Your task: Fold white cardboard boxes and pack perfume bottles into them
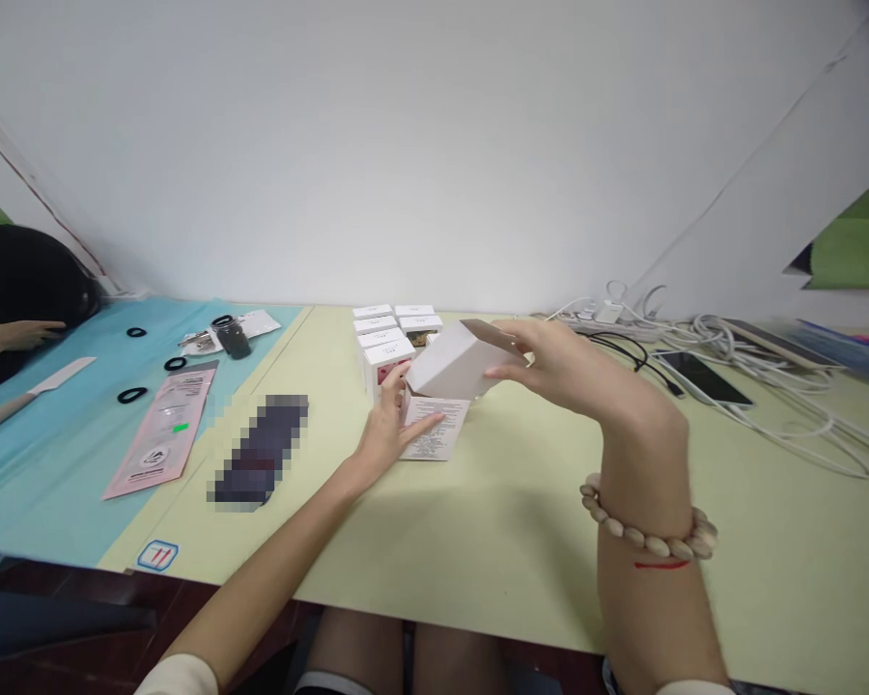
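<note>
Tilted above the yellow table [434,560], a white cardboard box [445,359] is held between both of my hands. One flap with printed text hangs down toward me, and a darker flap stands out at the upper right. My left hand [387,425] grips the box's lower left side, its thumb across the printed flap. At the right end, the fingers and thumb of my right hand [543,362] pinch the box by the darker flap. Just behind and left, several small white boxes [387,352] stand in two rows. The inside of the held box is hidden from me.
Left lie a pixelated dark item [265,454], a pink packet [163,434], a dark jar [230,336], black rings [131,395] and a knife [36,394] on blue cloth. Another person's hand [29,334] rests far left. Right are a phone [704,376] and tangled white cables [782,415].
</note>
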{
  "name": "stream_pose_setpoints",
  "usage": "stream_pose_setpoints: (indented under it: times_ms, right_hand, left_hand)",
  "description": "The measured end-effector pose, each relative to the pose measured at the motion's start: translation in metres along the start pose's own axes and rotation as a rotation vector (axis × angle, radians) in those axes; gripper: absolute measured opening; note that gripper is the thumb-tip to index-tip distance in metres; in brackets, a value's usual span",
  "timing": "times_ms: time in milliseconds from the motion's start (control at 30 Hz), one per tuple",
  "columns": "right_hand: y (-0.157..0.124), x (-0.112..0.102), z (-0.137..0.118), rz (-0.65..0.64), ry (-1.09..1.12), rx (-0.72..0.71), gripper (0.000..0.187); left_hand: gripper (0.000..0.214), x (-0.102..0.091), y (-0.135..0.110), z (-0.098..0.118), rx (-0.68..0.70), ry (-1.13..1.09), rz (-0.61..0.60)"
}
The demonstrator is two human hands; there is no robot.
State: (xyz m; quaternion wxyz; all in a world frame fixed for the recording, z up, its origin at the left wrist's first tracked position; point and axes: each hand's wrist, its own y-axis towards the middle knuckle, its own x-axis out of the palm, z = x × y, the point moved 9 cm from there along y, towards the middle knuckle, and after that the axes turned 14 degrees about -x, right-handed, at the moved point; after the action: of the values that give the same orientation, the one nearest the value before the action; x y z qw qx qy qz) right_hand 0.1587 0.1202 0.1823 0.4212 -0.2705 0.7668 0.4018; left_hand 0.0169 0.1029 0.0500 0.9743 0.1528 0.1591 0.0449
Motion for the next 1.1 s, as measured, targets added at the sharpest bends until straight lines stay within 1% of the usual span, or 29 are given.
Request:
stream_pose_setpoints:
  times_ms: [67, 167, 333, 400, 467, 567, 667, 767, 867, 967, 1100]
  right_hand:
    - [0.002, 0.001, -0.003, 0.001, 0.023, 0.012, 0.033]
    - [0.009, 0.006, -0.01, 0.016, 0.102, 0.006, 0.037]
    - [0.021, 0.017, -0.022, 0.01, 0.13, -0.062, 0.033]
    - [0.022, 0.019, -0.023, 0.008, 0.135, -0.071, 0.033]
    - [0.021, 0.019, -0.022, -0.001, 0.138, -0.064, 0.033]
    - [0.018, 0.018, -0.019, -0.019, 0.127, -0.041, 0.031]
    - [0.017, 0.019, -0.018, -0.04, 0.107, -0.015, 0.028]
    - [0.019, 0.022, -0.019, -0.022, 0.12, -0.005, 0.037]
    - [0.022, 0.024, -0.021, 0.021, 0.215, -0.02, 0.042]
    - [0.022, 0.019, -0.019, 0.059, 0.259, -0.045, 0.037]
    - [0.015, 0.005, -0.009, 0.131, 0.234, -0.013, 0.027]
  left_hand:
    - [0.071, 0.001, -0.001, 0.0, -0.024, 0.032, -0.021]
    - [0.069, 0.002, -0.004, 0.003, -0.007, 0.082, -0.032]
    - [0.071, 0.003, -0.005, 0.002, 0.087, 0.145, 0.031]
    - [0.069, 0.003, -0.005, 0.001, 0.132, 0.15, 0.065]
    - [0.065, 0.004, -0.004, -0.001, 0.147, 0.162, 0.074]
    - [0.06, 0.005, -0.002, -0.005, 0.113, 0.186, 0.047]
    - [0.057, 0.005, -0.003, -0.004, 0.082, 0.186, 0.03]
    - [0.055, 0.004, -0.006, 0.0, 0.089, 0.161, 0.04]
    - [0.054, 0.004, -0.007, 0.002, 0.078, 0.158, 0.054]
    - [0.051, 0.002, -0.006, 0.001, 0.067, 0.175, 0.074]
    - [0.049, 0.0, -0.005, 0.0, 0.095, 0.217, 0.114]
